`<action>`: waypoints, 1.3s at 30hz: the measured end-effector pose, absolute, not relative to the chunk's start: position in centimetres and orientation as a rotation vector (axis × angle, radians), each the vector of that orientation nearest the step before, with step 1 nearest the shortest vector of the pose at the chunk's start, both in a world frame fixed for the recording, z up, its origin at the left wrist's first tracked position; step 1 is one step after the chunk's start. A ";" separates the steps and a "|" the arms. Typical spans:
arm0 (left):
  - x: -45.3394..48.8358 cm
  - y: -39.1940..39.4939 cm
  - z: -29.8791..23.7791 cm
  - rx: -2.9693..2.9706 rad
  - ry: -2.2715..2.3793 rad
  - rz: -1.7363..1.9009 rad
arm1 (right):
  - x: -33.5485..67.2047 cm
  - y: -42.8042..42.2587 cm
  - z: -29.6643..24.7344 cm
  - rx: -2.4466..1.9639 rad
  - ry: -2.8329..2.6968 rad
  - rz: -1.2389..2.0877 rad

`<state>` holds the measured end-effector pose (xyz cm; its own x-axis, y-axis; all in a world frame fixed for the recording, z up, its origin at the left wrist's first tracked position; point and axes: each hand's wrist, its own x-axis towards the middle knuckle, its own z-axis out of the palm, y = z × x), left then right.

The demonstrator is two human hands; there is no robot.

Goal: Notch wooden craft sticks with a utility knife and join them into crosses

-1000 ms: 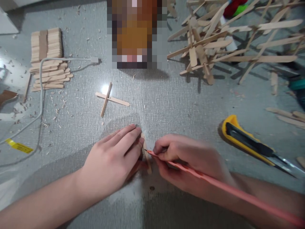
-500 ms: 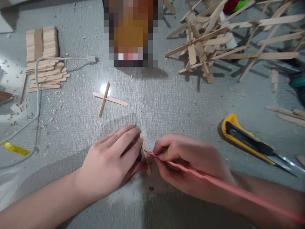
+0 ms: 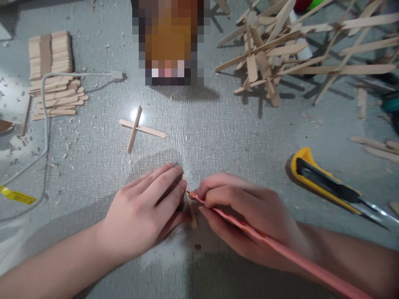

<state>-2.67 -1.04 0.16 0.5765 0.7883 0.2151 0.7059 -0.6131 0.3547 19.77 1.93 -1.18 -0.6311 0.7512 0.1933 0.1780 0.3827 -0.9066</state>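
Observation:
A narrow wooden craft stick (image 3: 193,219) lies on the table, partly covered by my left hand (image 3: 137,207). The fingers of that hand press together over it and hold it down, with the thumb alongside. In my right hand (image 3: 246,211) is a salmon-pink pencil (image 3: 299,258), pinched near its sharpened end. The dark tip meets the stick's upper part, close beside my left fingertips; whether it leaves a mark is too small to see.
Two crossed craft sticks (image 3: 152,131) lie beyond my left hand. A banded bundle (image 3: 62,50), loose sticks (image 3: 62,99) and a grey cable (image 3: 46,120) are at left. A yellow-black utility knife (image 3: 327,178) lies right, below a tangled stick structure (image 3: 268,79). A pixelated patch (image 3: 170,41) hides something.
The pencil tip has moved slightly up and left along the stick, and my right hand has shifted with it. My left hand stays in place on the stick.

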 end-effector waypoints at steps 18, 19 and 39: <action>-2.8 -0.9 0.2 2.591 1.217 0.522 | 19.9 2.0 -1.0 -0.795 -2.064 1.264; -2.8 -0.9 0.2 2.591 1.221 0.517 | 20.0 2.1 -1.0 -0.794 -2.063 1.267; -2.9 -0.8 0.0 2.608 1.210 0.539 | 20.0 2.1 -1.1 -0.828 -2.047 1.283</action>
